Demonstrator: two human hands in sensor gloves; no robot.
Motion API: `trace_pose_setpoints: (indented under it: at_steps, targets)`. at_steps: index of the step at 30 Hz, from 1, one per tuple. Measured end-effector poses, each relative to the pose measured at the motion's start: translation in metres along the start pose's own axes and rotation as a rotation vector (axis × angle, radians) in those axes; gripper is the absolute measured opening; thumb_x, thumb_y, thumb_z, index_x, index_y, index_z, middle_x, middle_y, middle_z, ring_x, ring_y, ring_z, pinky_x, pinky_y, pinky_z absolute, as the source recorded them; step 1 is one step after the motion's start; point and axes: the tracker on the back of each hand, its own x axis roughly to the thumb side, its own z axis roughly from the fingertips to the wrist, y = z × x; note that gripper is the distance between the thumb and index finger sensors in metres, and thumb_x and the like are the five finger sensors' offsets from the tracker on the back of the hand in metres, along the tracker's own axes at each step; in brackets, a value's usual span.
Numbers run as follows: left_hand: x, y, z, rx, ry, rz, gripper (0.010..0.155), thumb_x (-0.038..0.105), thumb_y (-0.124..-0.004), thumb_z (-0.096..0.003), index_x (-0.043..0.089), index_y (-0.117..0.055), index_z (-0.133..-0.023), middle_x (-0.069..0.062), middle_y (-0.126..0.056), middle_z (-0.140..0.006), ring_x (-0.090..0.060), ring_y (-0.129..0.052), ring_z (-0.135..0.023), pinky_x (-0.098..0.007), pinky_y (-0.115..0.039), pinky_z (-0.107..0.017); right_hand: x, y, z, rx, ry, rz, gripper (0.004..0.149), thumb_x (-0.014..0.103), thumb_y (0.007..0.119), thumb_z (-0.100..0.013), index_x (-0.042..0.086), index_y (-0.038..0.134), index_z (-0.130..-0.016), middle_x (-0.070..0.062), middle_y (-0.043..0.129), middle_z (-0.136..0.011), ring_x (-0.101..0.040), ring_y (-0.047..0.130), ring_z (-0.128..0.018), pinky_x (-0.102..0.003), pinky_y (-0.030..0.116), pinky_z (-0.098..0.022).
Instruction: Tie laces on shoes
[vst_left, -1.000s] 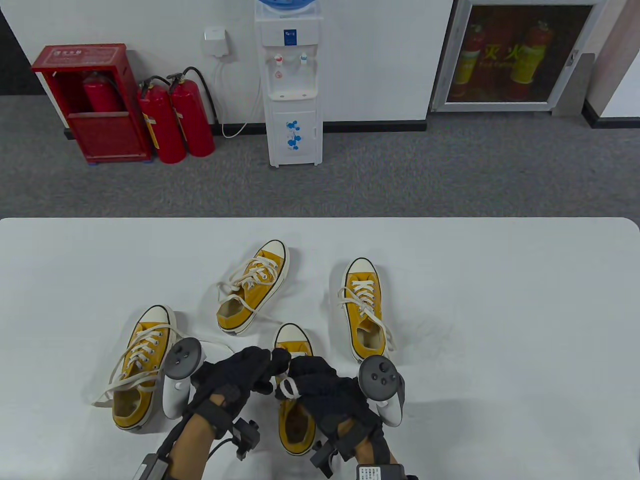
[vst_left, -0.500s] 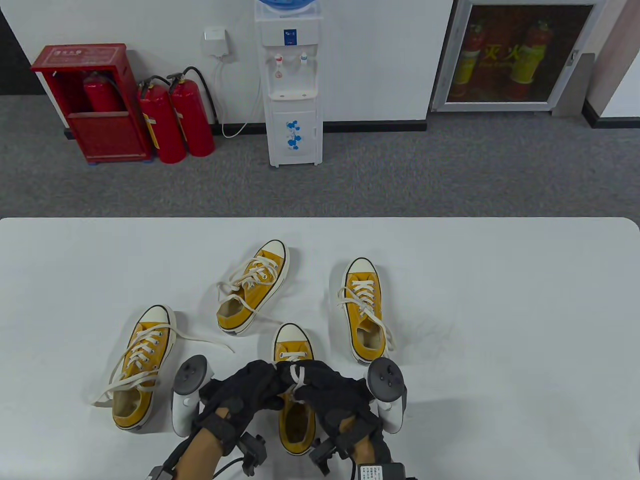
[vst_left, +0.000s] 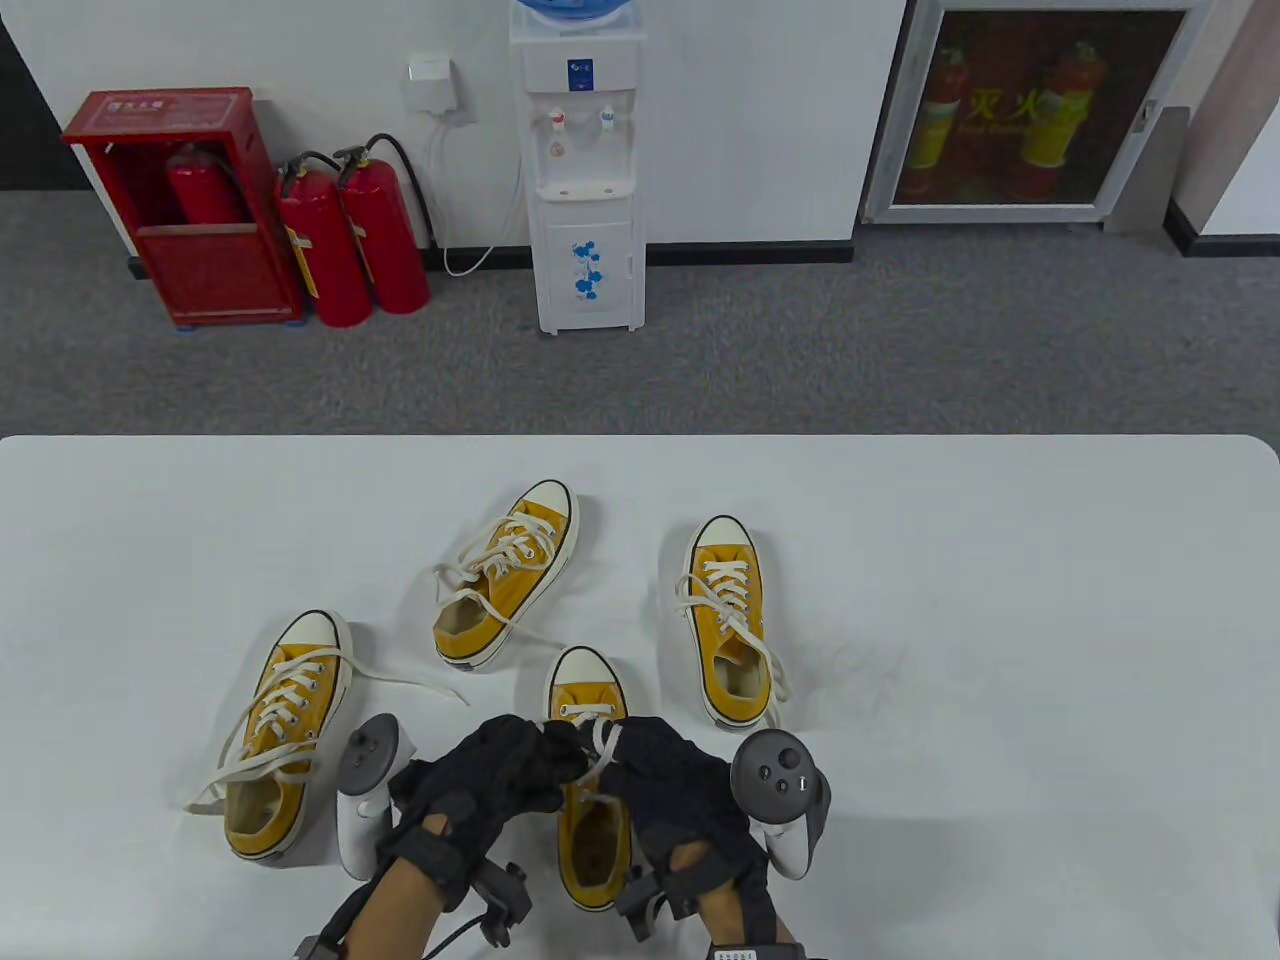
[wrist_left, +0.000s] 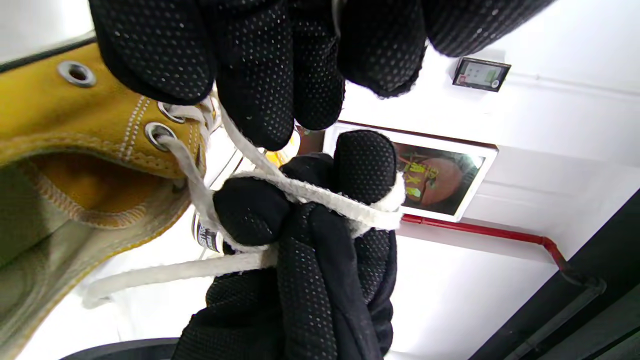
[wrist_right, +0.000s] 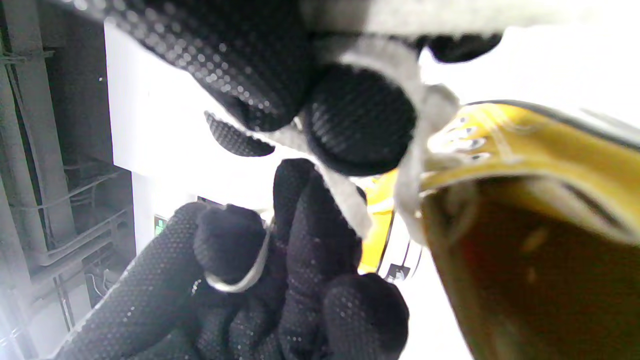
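Yellow canvas with a white rubber toe marks the nearest shoe (vst_left: 590, 780), which stands near the middle of the desk's (vst_left: 1000, 620) front edge, toe pointing away from the person. Both gloved hands meet over its eyelets. The left hand (vst_left: 500, 775) has its fingers curled onto the white lace (vst_left: 598, 745), and the left wrist view shows that lace (wrist_left: 320, 197) wound across the right hand's fingers (wrist_left: 365, 165), running down to the top eyelets of the shoe (wrist_left: 65, 120). The right hand (vst_left: 665, 775) is clenched around the same lace; its own wrist view is blurred, so which strand it pinches is hard to say, though lace (wrist_right: 410, 125) does appear to wrap a fingertip there. Three more yellow shoes stand on the desk: one with loose laces near the front left (vst_left: 280, 735), one tilted behind the hands (vst_left: 505, 575), and one just right of centre (vst_left: 730, 620). Beyond the desk's far edge stand a water dispenser (vst_left: 585, 170) and red fire extinguishers (vst_left: 350, 235).
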Motion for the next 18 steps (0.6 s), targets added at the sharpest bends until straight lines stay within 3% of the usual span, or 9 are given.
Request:
trace_pose_setpoints:
  at_steps: [7, 10, 14, 18]
  targets:
    - [0.001, 0.002, 0.001, 0.018, 0.001, -0.022, 0.039, 0.052, -0.068, -0.0519, 0.022, -0.082, -0.073, -0.008, -0.088, -0.097, -0.031, -0.101, -0.077, -0.056, -0.079, -0.057, 0.002, -0.004, 0.002, -0.036, 0.029, -0.012, 0.036, 0.022, 0.088, -0.041, 0.022, 0.095, -0.076, -0.001, 0.090, -0.082, -0.020, 0.088, -0.063, -0.068, 0.038, -0.069]
    - [0.000, 0.005, 0.001, 0.027, 0.008, -0.061, 0.039, 0.052, -0.068, -0.0520, 0.023, -0.082, -0.073, -0.007, -0.088, -0.096, -0.031, -0.101, -0.075, -0.056, -0.079, -0.057, 0.004, -0.008, 0.003, -0.051, 0.047, 0.002, 0.035, 0.025, 0.090, -0.040, 0.025, 0.096, -0.075, 0.001, 0.093, -0.080, -0.027, 0.076, -0.080, -0.067, 0.027, -0.070]
    - [0.001, 0.004, 0.001, 0.027, 0.013, -0.066, 0.039, 0.052, -0.069, -0.0518, 0.022, -0.083, -0.072, -0.007, -0.090, -0.094, -0.032, -0.102, -0.073, -0.056, -0.079, -0.056, 0.003, -0.012, 0.003, -0.040, 0.048, -0.032, 0.036, 0.025, 0.089, -0.041, 0.021, 0.095, -0.076, -0.003, 0.093, -0.079, -0.028, 0.078, -0.078, -0.068, 0.031, -0.070]
    - [0.004, 0.005, 0.002, 0.042, 0.011, -0.150, 0.039, 0.052, -0.069, -0.0513, 0.023, -0.085, -0.071, -0.005, -0.093, -0.090, -0.031, -0.104, -0.069, -0.056, -0.079, -0.056, 0.000, -0.015, 0.002, -0.032, 0.064, -0.055, 0.039, 0.028, 0.090, -0.040, 0.018, 0.094, -0.078, -0.007, 0.095, -0.074, -0.028, 0.086, -0.066, -0.066, 0.043, -0.068]
